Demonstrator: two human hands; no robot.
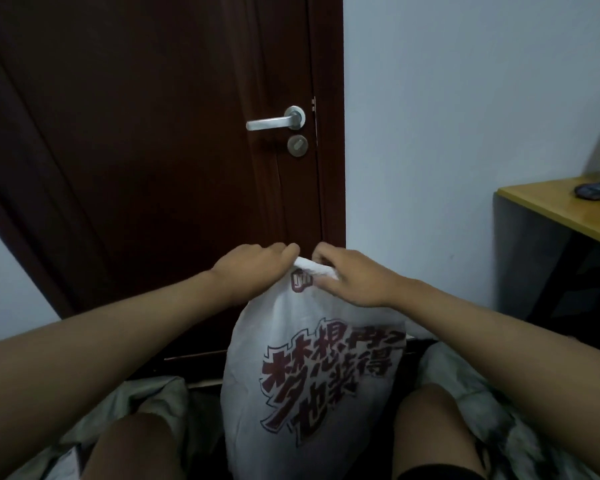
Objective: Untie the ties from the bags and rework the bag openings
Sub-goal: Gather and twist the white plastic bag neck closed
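Observation:
A full white plastic bag (291, 382) with large dark red printed characters stands upright between my knees. Its top is gathered into a twisted white neck (312, 268). My left hand (253, 268) grips that neck from the left, fingers curled over it. My right hand (350, 275) pinches the same twisted plastic from the right, thumb and fingers closed on it. The two hands almost touch at the neck. No separate tie shows; the hands hide the knot area.
A dark brown door (153, 150) with a silver lever handle (274, 121) stands straight ahead. To the right is a pale wall and a yellow-topped desk (561, 209) with a small dark object. Crumpled bedding (146, 403) lies beside my knees.

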